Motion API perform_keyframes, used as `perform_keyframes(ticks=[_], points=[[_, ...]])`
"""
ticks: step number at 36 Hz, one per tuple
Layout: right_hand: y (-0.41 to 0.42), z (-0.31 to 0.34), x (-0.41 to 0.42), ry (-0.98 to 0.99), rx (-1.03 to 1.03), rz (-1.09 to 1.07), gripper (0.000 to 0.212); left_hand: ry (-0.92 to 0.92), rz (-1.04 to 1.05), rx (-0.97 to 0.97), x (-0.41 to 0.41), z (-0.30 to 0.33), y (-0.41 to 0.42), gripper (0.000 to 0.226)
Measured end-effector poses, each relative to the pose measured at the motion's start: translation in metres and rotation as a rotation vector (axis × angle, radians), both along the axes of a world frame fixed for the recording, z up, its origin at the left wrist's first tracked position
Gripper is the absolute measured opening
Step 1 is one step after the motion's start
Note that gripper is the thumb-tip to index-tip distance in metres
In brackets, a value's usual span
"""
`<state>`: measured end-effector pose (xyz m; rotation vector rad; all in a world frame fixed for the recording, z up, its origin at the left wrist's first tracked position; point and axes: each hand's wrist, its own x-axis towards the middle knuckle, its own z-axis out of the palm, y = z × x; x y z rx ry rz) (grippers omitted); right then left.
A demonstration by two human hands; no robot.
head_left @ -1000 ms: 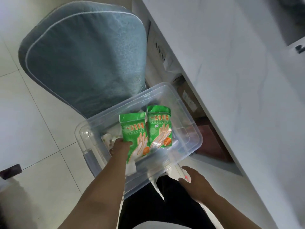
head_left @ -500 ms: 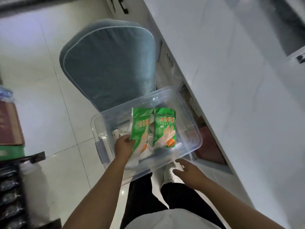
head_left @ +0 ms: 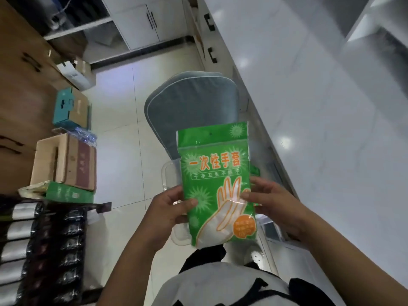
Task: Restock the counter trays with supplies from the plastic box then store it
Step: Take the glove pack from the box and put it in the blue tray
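While upright, glove packet (head_left: 215, 180) between hands.

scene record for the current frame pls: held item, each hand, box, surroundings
held item: green glove packet, upright, raised in front of the camera
left hand: grips the packet's left edge, thumb on its front
right hand: holds the packet's right edge
plastic box: mostly hidden behind the packet, on the grey chair
counter: white, on the right
floor left: cardboard boxes
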<state>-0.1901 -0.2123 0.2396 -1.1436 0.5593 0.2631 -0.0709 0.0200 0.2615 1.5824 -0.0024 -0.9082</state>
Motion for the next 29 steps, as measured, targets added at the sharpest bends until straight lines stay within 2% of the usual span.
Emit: perform_keyframes(ticks=[5,10,13,20,29], points=[[0.0,0.01,0.002,0.01,-0.089,-0.057,0.028,0.029,0.083,-0.007,-0.006,-0.004,-0.008,0.031],[-0.001,0.012,-0.009,0.044,-0.147,-0.114,0.029,0.075,0.073,-0.019,-0.009,-0.017,-0.023,0.033],[0.0,0.015,-0.019,0.054,-0.162,-0.166,0.03,0.103,-0.002,-0.016,-0.007,-0.024,-0.033,0.035],[-0.001,0.027,-0.037,0.07,-0.188,-0.44,0.034,0.158,-0.195,-0.073,0.001,-0.038,-0.068,0.037],[0.008,0.034,-0.056,0.156,-0.355,-0.629,0.031,0.264,-0.469,-0.082,0.012,-0.061,-0.101,0.033]])
